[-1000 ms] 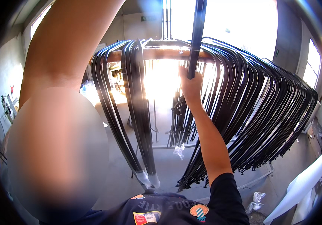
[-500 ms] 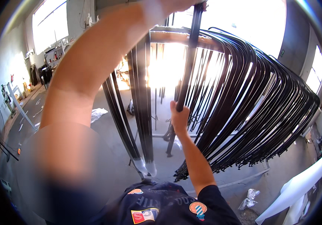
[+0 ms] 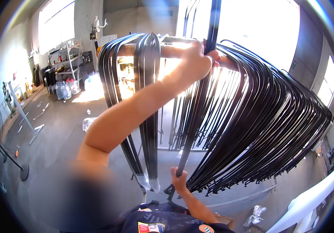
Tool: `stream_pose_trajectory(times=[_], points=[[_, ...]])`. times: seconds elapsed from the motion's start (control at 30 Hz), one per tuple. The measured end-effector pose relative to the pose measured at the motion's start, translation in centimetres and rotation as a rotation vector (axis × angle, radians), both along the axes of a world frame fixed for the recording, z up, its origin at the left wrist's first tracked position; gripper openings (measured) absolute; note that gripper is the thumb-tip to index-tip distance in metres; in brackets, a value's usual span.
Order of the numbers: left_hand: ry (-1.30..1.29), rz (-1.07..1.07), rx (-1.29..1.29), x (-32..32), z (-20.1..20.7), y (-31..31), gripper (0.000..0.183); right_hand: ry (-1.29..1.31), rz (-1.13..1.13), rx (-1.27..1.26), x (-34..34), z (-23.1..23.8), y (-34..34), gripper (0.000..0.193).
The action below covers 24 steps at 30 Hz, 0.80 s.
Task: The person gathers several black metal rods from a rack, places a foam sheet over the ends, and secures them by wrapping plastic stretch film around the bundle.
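Observation:
My left hand (image 3: 198, 59) is closed round a bundle of long black strips (image 3: 192, 134), level with the rack's horizontal bar (image 3: 170, 51). Above that grip the strips continue upward and out of the picture. Lower down, my right hand (image 3: 179, 180) wraps round the same bundle near its bottom end. Many more black strips (image 3: 268, 112) drape over the bar to the right, their lower ends thin and knobbed. On the left hang a few further strips (image 3: 147, 112) with whitish wrapping (image 3: 154, 185) at their ends. Whether the held bundle touches the bar is hidden behind my left hand.
A metal shelf (image 3: 64, 64) and several large clear bottles (image 3: 66, 90) stand at the back left. Crumpled plastic (image 3: 255, 216) lies on the floor (image 3: 58, 136). A white sheet roll (image 3: 310, 194) is at lower right, and a round-based stand (image 3: 24, 172) at left.
My left hand has come down from above the bar to its level. My right hand has moved lower with the bundle, whose bottom end now hangs lower and nearer to me.

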<state>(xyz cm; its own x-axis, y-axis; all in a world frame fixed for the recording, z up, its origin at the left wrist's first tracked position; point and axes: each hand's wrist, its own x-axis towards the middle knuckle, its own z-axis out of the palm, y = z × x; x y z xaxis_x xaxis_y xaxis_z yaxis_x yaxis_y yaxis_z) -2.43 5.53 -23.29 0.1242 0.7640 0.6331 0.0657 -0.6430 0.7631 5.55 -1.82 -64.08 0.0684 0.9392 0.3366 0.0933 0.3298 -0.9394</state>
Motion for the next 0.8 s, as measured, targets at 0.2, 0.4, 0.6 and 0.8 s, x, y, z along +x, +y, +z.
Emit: stream_pose_trajectory(times=[0.2,0.4,0.6,0.8], points=[[0.142,0.016,-0.206,-1.2,-7.0,0.6,0.028,-0.081,0.044,-0.056,1.1,-6.4,-2.1,0.037],[0.096,0.058,-0.113,-0.3,-12.1,-1.4,0.019,-0.226,0.139,-0.330,2.2,-12.0,-1.2,0.031],[0.470,0.359,0.238,-3.6,-11.1,-4.8,0.026,-0.982,0.352,-0.267,6.4,-1.0,2.4,0.031],[0.725,1.206,0.775,-8.9,-6.5,-6.9,0.040,-0.500,0.350,0.497,1.6,28.8,-0.4,0.023]])
